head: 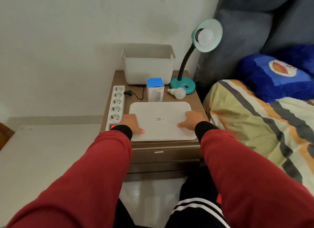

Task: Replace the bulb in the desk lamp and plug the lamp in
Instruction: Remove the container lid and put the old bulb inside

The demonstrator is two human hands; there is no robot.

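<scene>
Currently the desk lamp (182,82) stands at the back right corner of the bedside cabinet (192,100), its teal base flat on the top and its black neck curving up to the teal shade, which faces you with a white bulb (206,35) seated in the socket. A second bulb (178,93) lies loose on its side just in front of the base, touching or nearly touching it. To its left a small blue-and-white box (155,89) stands upright, and behind that sits a pale open bin (148,64). The lamp's black plug (127,92) rests on the cabinet top beside the white power strip (116,104), not inserted in any socket; the strip runs along the left edge, with its red switch near you. A white tray (161,120) lies flat at the front of the cabinet. Your left hand (131,124) rests on the tray's left edge and your right hand (191,121) on its right edge, fingers spread flat and thumbs on the surface, gripping nothing. Both sleeves are red with black cuffs.
</scene>
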